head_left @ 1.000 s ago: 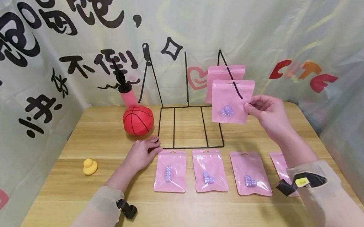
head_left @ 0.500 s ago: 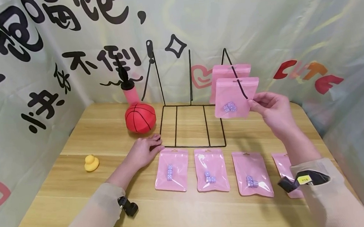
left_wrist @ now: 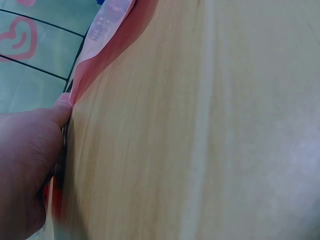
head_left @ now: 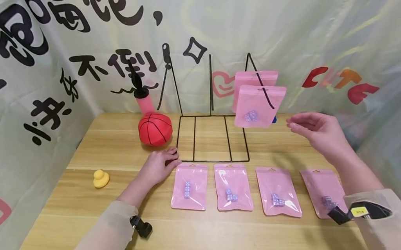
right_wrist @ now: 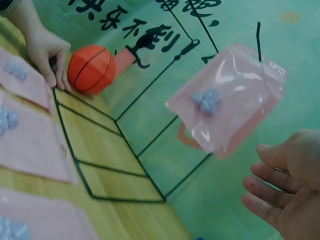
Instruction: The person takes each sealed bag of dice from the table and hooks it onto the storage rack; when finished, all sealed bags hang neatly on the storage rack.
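Pink pouches are what you are working with, 6 in all: 4 are lying in 1 row along the near half of the desk [head_left: 87, 212], and 2 are hanging on the right hook of the black wire rack [head_left: 211, 140]. The front hanging pouch [head_left: 260, 105] is showing a small cluster of purple dice through its clear face, and the back hanging pouch [head_left: 253, 77] is sitting just behind it, mostly covered. Each pouch in the row [head_left: 189, 186] is holding its own purple dice.

Your right hand [head_left: 319, 131] is hovering just right of the front hanging pouch, apart from it, with the grip loose, fingers spread and holding nothing. Your left hand [head_left: 159, 165] is resting on the desk at the rack's front left corner, fingers lying relaxed against the wire and touching the top edge of the leftmost pouch in the row.

You are also seeing 1 red ball [head_left: 155, 128] left of the rack, 1 pink pump [head_left: 142, 98] standing behind it, and 1 yellow duck [head_left: 100, 178] near the left edge. Bare wood is lying open between the duck and your left arm, and along the near edge in front of the row. The rightmost pouch in the row is lying close to the desk's right edge, beside your right sleeve.
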### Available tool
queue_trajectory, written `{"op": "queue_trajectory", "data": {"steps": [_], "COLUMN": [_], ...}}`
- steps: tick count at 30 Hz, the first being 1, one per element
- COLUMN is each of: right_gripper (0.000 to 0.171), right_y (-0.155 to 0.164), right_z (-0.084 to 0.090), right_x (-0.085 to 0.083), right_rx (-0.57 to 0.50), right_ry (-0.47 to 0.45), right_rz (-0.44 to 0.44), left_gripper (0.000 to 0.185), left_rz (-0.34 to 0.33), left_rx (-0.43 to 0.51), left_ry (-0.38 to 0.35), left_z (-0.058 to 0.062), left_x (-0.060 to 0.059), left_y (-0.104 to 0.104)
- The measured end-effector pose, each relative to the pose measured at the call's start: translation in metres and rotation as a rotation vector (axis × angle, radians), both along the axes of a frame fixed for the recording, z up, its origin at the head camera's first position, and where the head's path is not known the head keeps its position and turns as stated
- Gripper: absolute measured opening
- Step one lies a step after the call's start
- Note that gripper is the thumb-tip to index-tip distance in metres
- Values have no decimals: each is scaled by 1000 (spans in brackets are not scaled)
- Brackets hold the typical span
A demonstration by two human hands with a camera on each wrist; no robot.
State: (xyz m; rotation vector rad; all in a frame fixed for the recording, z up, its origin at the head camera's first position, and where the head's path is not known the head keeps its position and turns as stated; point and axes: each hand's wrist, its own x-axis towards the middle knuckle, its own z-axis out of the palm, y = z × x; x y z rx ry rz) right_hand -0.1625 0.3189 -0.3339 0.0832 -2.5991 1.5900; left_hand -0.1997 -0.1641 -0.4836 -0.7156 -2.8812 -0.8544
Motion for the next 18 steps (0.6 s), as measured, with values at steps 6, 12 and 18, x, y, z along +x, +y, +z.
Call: {"op": "queue_trajectory", "data": {"steps": [6, 12, 18], "right_gripper": [40, 44, 42], "right_y": [22, 44, 68], "right_z": [-9, -19, -30], "right_x": [18, 32, 47], "right_rx": [86, 119, 117], "right_ry": [-63, -121, -154], "right_rz": [7, 11, 15], "left_gripper": [35, 35, 35], "left_rz": [-5, -5, -8], "left_rx": [14, 14, 13], "left_ry": [2, 3, 10], "left_z": [-2, -3, -3], "left_x": [-1, -2, -2], "left_y": [-1, -2, -3]}}
